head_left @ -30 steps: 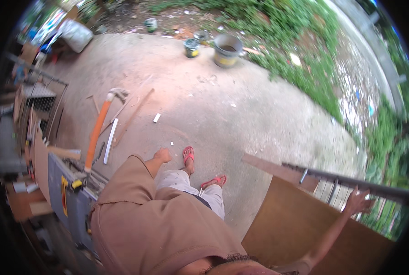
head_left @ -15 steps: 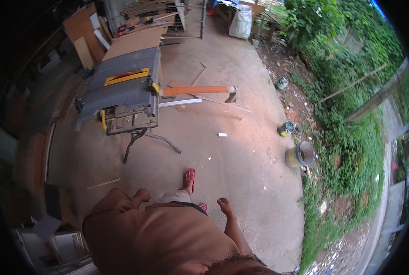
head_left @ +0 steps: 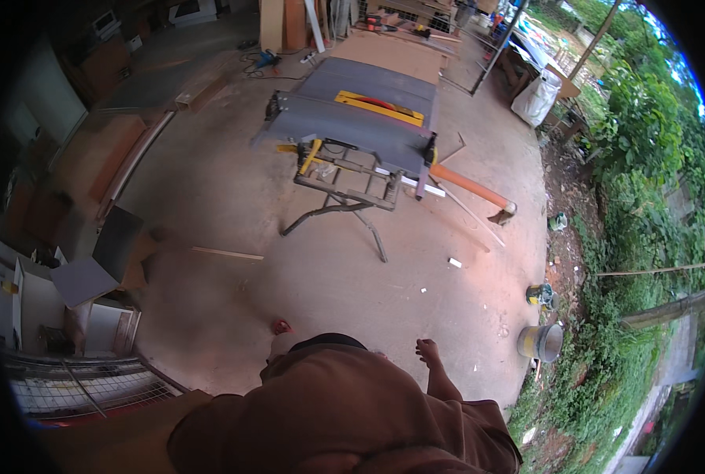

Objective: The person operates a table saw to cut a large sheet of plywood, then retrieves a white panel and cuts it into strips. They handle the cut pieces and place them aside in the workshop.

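Observation:
My right hand [head_left: 427, 353] hangs beside my body over the concrete floor, empty, its fingers loosely bent and slightly apart. My left hand is not visible behind my brown-shirted body. A red-sandaled foot [head_left: 281, 326] shows below. Ahead stands a table saw [head_left: 345, 126] with a grey top and yellow blade insert [head_left: 356, 100], on a folding stand [head_left: 337, 204]. A long orange cylinder [head_left: 471, 184] juts from its right side, above loose wooden strips [head_left: 479, 229].
Board offcuts [head_left: 92, 276] and a wire mesh panel [head_left: 84, 385] lie at the lower left. Buckets [head_left: 539, 342] line the right edge of the concrete, beside greenery [head_left: 637, 197]. Power tools [head_left: 266, 62] rest on the floor behind the saw. A white sack [head_left: 536, 99] stands at the back right.
My view has swung left from the bucket and grass side to face the saw. My right hand has left the metal frame it touched and hangs free; my left hand has dropped from view.

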The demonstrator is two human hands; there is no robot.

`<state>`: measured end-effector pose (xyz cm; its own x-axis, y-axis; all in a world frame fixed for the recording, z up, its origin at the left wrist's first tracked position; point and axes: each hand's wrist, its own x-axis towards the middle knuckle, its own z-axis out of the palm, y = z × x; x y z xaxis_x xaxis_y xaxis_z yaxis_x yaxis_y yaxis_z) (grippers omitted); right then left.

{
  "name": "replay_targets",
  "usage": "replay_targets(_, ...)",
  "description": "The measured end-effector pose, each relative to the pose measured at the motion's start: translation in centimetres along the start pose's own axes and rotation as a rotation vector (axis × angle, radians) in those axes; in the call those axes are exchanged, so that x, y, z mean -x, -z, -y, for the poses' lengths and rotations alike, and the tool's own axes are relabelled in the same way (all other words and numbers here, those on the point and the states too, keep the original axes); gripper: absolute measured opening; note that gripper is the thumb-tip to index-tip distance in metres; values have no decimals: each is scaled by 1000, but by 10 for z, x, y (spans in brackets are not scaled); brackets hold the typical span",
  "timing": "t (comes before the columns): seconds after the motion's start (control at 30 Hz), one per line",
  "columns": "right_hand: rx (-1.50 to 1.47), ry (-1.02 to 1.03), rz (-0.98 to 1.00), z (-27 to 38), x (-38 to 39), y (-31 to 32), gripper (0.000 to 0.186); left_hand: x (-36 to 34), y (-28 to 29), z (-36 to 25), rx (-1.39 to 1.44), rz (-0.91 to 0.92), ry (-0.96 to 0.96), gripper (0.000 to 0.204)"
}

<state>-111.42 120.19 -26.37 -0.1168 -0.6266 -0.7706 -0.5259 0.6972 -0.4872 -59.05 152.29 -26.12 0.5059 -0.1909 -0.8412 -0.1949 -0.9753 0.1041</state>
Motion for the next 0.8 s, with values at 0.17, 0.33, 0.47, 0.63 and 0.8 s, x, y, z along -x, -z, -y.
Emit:
replay_targets(0.17, -7, -160, 167, 31, 30, -81, 51, -62, 70, -10, 667, 7, -164, 49)
replay_targets(0.33, 38, 22, 250, 156, 31, -167, 47, -102, 235, -47, 957, -123, -269, 40)
replay_targets(0.47, 100, 177, 191, 248, 14, -205, 45, -68, 359, -133, 718, -437, -479, 29)
replay_targets(0.63, 125, 451, 182, 371, -5, -246, 37, -73, 396, -178, 581, -564, -554, 31)
replay_targets(0.8, 162, 629, 252, 521, -14, -312, 36, -168, 356, -135, 183, -722, -387, 45)
